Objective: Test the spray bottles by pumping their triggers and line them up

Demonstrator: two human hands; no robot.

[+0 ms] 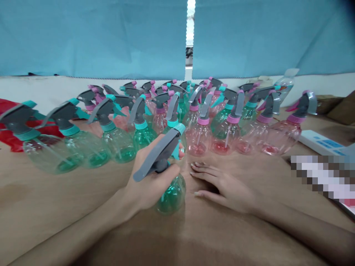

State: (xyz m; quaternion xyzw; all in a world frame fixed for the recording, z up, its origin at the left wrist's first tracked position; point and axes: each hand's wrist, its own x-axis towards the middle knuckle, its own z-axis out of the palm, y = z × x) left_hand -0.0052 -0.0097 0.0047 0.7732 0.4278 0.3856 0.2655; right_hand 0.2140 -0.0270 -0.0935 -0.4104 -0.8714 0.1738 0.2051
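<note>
My left hand (151,177) is wrapped round the neck of a green spray bottle (172,195) with a grey and teal trigger head. The bottle stands upright at the middle of the table, its nozzle pointing away to the right. Beside it, my right hand (222,183) lies on the table with fingers stretched out, holding nothing. Just beyond the hands is a row of spray bottles, green ones such as this green bottle (119,146) on the left and pink ones such as this pink bottle (198,138) on the right.
Several more spray bottles crowd behind the front row. Red material (11,129) lies at the far left. On the right are a clear plastic bottle (285,87), a white device with blue markings (321,142) and a brown box (342,109). A blue curtain (97,37) hangs behind.
</note>
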